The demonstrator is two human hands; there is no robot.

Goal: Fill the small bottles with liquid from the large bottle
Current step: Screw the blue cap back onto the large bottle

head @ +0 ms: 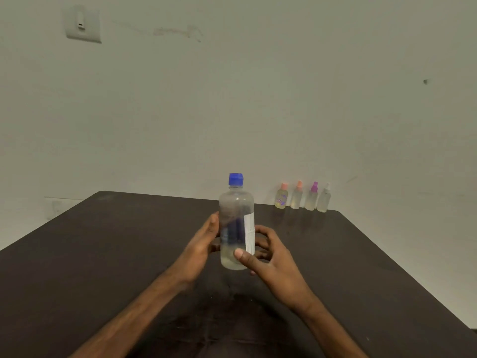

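Note:
The large clear bottle (236, 223) stands upright at the table's middle, its blue cap (236, 179) on and a little pale liquid at the bottom. My left hand (200, 246) rests against its left side. My right hand (268, 257) wraps its lower right side, thumb pressed on the front. Several small bottles stand in a row at the far right edge: two with orange caps (281, 196) (296, 195), one with a purple cap (311, 196), one with a clear cap (324, 198). All are capped.
The dark table (116, 254) stands against a pale wall. A wall switch (82, 24) sits high at the left. The table's right edge runs diagonally toward the lower right corner.

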